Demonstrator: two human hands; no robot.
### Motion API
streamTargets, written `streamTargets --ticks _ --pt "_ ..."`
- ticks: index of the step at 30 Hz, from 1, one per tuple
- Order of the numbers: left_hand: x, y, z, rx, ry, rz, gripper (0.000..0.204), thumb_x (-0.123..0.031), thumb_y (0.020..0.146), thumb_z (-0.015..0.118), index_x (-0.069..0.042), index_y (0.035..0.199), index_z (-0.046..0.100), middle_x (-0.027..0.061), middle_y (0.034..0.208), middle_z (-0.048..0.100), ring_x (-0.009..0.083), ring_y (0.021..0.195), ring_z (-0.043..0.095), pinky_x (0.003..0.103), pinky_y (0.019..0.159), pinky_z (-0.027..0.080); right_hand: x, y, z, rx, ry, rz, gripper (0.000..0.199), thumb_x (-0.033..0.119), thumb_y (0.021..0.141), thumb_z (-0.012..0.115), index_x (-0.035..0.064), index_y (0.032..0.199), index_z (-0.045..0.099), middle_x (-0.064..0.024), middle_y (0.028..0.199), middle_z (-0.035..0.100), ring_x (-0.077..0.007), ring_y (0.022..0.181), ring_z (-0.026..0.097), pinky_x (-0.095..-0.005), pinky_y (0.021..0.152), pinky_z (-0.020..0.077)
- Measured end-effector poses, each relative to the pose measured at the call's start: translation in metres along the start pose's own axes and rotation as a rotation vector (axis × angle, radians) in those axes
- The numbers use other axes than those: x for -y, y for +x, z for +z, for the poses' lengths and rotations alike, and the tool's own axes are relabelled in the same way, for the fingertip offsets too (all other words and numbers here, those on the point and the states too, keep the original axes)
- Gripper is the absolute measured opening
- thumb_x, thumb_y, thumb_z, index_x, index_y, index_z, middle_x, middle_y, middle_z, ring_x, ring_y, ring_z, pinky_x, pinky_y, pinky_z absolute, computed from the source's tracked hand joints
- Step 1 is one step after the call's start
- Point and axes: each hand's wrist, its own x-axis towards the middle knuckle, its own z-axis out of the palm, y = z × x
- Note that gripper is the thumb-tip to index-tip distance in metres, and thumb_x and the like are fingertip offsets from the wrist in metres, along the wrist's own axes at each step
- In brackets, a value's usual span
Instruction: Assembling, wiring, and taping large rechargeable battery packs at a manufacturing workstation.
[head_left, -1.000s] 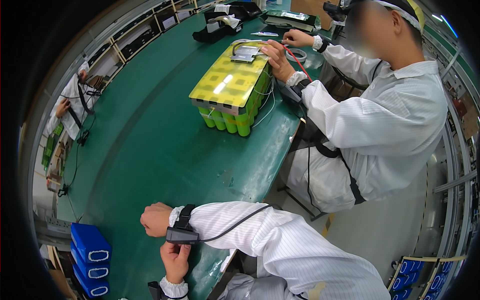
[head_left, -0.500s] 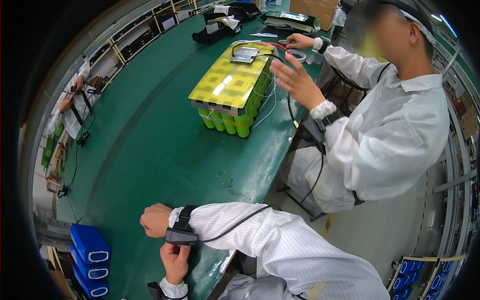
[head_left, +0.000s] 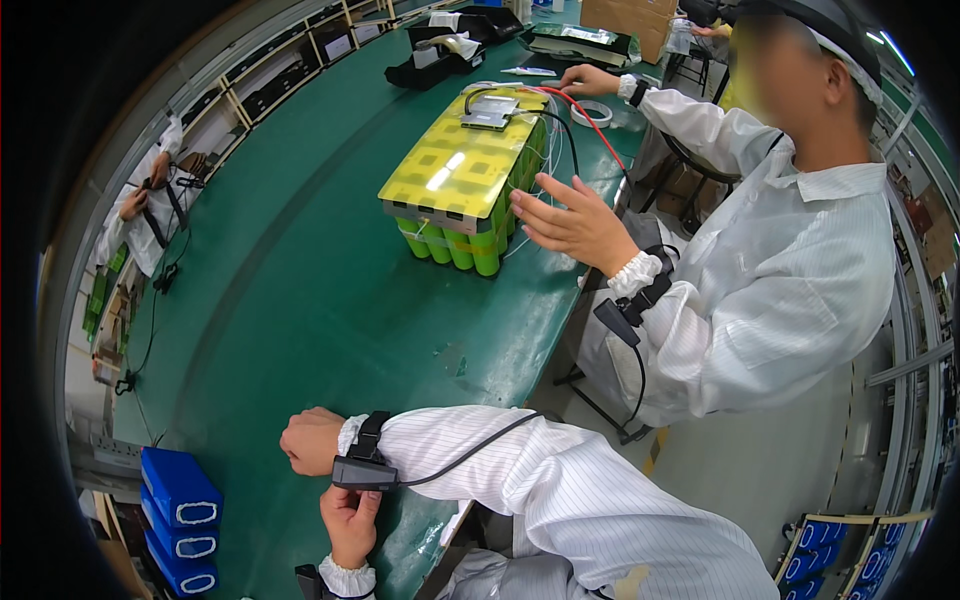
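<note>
Gripping the wrist device [head_left: 362, 470], the left hand's [head_left: 350, 518] fingers close; right hand [head_left: 310, 440] fisted, empty.

Right arm comes in from the lower right in a white striped sleeve and lies across the body toward the left, forearm roughly level. Right hand [head_left: 310, 440] is curled into a loose fist, knuckles pointing left, with nothing in it. A black wrist unit [head_left: 364, 469] is strapped just behind that fist, its cable trailing back along the sleeve. Left hand [head_left: 350, 522] rises from the bottom edge with only the cuff showing, palm toward the camera, fingertips pinched on the lower edge of the wrist unit. The hands sit close together, left directly under the right wrist.
</note>
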Motion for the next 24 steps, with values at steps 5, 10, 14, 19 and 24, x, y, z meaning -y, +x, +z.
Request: streamTargets --ticks 5,10,14,19,24 --pt "-0.0016 0.0006 0.0011 -0.001 0.006 0.003 0.010 -0.008 0.089 0.068 0.000 0.090 0.063 -0.0025 0.077 0.061 0.0049 0.069 0.050 0.022 0.062 0.040 -0.0016 0.0003 0.0007 -0.015 -0.002 -0.012 0.013 0.012 0.067 0.061 0.0021 0.069 0.070 -0.0193 0.072 0.067 -0.0372 0.075 0.067 -0.0461 0.073 0.0528" --pt "-0.0029 0.0004 0.0008 0.002 0.007 0.006 0.009 -0.008 0.089 0.068 0.000 0.089 0.063 -0.0016 0.077 0.062 0.0051 0.069 0.051 0.022 0.063 0.041 -0.0008 0.0000 -0.0003 0.007 0.007 -0.016 0.013 0.011 0.067 0.061 0.0022 0.069 0.070 -0.0195 0.072 0.067 -0.0371 0.074 0.067 -0.0458 0.072 0.0529" --pt "-0.0053 0.0011 0.0023 0.003 0.005 -0.002 0.009 -0.008 0.089 0.068 0.000 0.089 0.063 -0.0016 0.077 0.062 0.0051 0.069 0.051 0.022 0.063 0.041 -0.0035 -0.0006 0.0004 -0.014 -0.011 -0.064 0.014 0.012 0.069 0.058 0.0036 0.071 0.069 -0.0168 0.068 0.066 -0.0370 0.068 0.066 -0.0463 0.067 0.0533" --pt "-0.0042 0.0008 0.0009 0.006 -0.001 -0.018 0.007 -0.006 0.089 0.066 0.000 0.090 0.063 -0.0012 0.076 0.061 0.0052 0.068 0.051 0.022 0.062 0.041 -0.0018 -0.0002 -0.0011 -0.001 -0.023 -0.050 0.014 0.012 0.069 0.058 0.0031 0.071 0.069 -0.0172 0.068 0.066 -0.0371 0.069 0.066 -0.0463 0.067 0.0533" --pt "-0.0042 0.0014 0.0010 0.009 0.025 0.011 0.007 -0.005 0.089 0.066 0.000 0.090 0.063 -0.0013 0.077 0.061 0.0052 0.068 0.051 0.022 0.062 0.041 -0.0018 -0.0001 -0.0010 -0.002 -0.016 -0.049 0.014 0.012 0.070 0.058 0.0031 0.072 0.069 -0.0172 0.069 0.067 -0.0372 0.069 0.066 -0.0465 0.068 0.0532"
